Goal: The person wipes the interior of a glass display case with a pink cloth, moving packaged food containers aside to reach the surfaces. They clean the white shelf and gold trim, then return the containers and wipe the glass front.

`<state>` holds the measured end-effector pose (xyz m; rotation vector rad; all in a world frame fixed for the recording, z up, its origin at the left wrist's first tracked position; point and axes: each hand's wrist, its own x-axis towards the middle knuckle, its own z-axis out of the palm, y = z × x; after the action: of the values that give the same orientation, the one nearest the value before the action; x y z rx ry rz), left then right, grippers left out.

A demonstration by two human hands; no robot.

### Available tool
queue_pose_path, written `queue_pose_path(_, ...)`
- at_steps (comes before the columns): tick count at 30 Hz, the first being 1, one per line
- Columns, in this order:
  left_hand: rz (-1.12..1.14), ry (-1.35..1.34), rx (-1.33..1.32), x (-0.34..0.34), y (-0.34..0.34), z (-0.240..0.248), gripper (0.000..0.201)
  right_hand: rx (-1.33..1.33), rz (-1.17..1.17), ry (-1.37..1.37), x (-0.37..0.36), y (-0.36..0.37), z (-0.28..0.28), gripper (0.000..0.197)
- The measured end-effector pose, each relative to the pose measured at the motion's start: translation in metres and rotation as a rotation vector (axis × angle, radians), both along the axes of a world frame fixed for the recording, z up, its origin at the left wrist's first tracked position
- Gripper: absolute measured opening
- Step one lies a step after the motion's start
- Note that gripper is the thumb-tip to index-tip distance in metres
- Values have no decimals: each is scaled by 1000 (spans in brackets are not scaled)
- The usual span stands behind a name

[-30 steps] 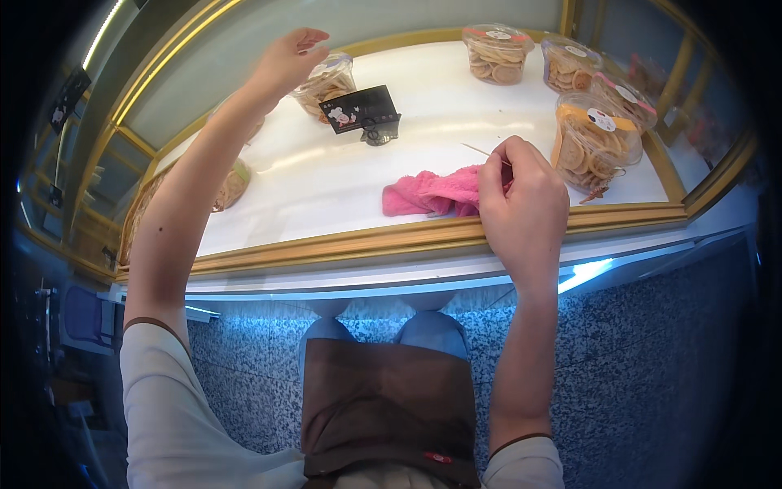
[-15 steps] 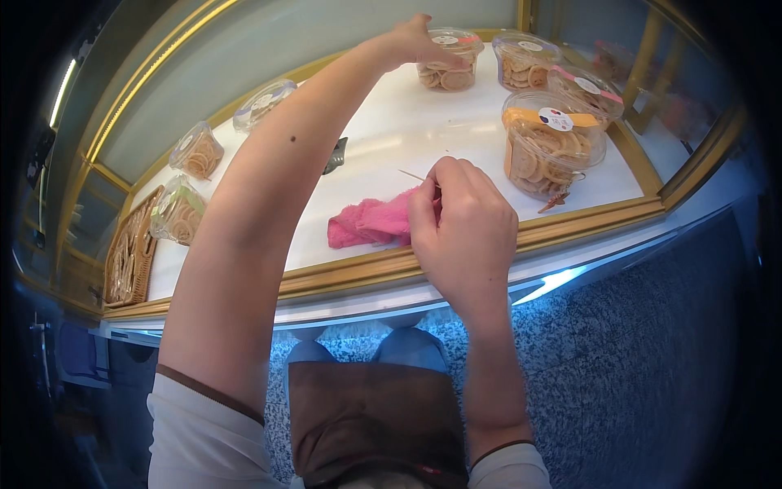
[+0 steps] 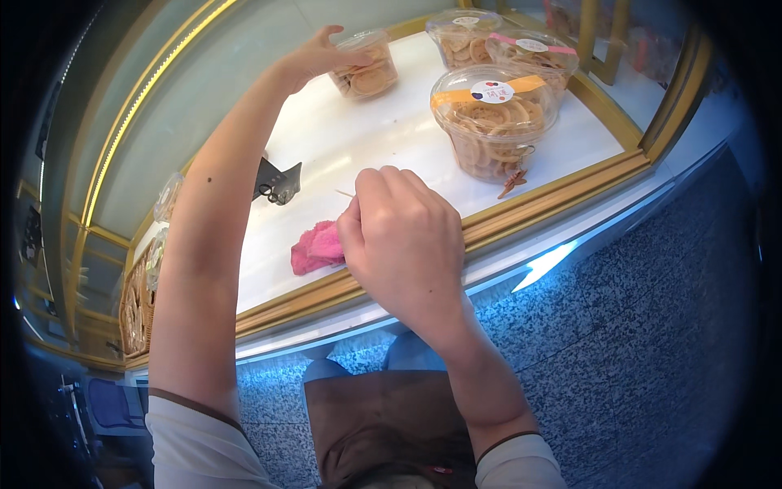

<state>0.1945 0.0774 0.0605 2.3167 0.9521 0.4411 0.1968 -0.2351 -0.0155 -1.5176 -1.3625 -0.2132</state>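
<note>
At the back of the display case, my left hand [image 3: 314,63] grips the side of a clear plastic tub of round cookies [image 3: 368,80]. One finger sticks up and another lies across the tub's front; the rest are hidden. Nearer the front edge, my right hand [image 3: 405,236] is closed in a loose fist. A thin, pale, toothpick-like stick [image 3: 345,194] pokes out beside its thumb. Partly behind that hand, a crumpled pink cloth [image 3: 314,249] lies on the white shelf [image 3: 334,155]; I cannot tell if the fingers hold it.
On the right stand a tub with an orange band [image 3: 493,122], a pink-banded tub [image 3: 533,50] and another tub [image 3: 464,41]. Dark scissors [image 3: 279,189] lie left of centre. Left of my arm is a wicker basket [image 3: 133,306]. A gold rail [image 3: 562,194] edges the shelf.
The whole view has swung to the right, so the case's contents sit further left in it. My left hand stays on the tub, which has shifted slightly left. My right hand still holds the stick.
</note>
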Motion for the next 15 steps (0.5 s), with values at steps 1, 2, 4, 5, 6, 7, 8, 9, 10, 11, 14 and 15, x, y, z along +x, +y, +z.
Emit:
queue_pose_path(1, 20, 18, 23, -3, -1, 1, 121, -3, -5, 5, 0, 0, 0, 10)
queue_pose_path(2, 48, 31, 50, -8, -1, 4, 119, -2, -2, 5, 0, 0, 1, 10)
queue_pose_path(4, 106, 42, 92, -12, 0, 6, 117, -5, 1, 9, 1, 0, 2, 10)
queue_pose_path(5, 137, 33, 112, -13, 3, 3, 117, -5, 0, 5, 0, 0, 1, 10)
queue_pose_path(6, 168, 25, 127, -14, 3, 0, 117, -8, 1, 2, -1, 0, 1, 10)
queue_pose_path(7, 223, 80, 182, -13, 2, -3, 117, -13, -4, -1, -2, 0, 2, 10)
queue_pose_path(8, 232, 151, 214, -12, 0, -4, 117, -24, -13, -4, -1, 0, 2, 10)
queue_pose_path(9, 241, 224, 246, -11, -3, -4, 117, -35, -21, -6, -1, 0, 2, 10)
queue_pose_path(10, 250, 298, 278, -11, -4, -3, 118, -30, -20, -7, -1, 1, 2, 10)
queue_pose_path(11, 217, 301, 265, -14, -1, -2, 116, -26, -15, -8, -2, 1, 2, 10)
queue_pose_path(14, 135, 325, 284, -15, -1, 9, 107, -31, -20, -6, -3, 2, 2, 11)
queue_pose_path(15, 119, 342, 330, -8, -21, 18, 101, -36, -27, -7, -2, 2, 2, 11)
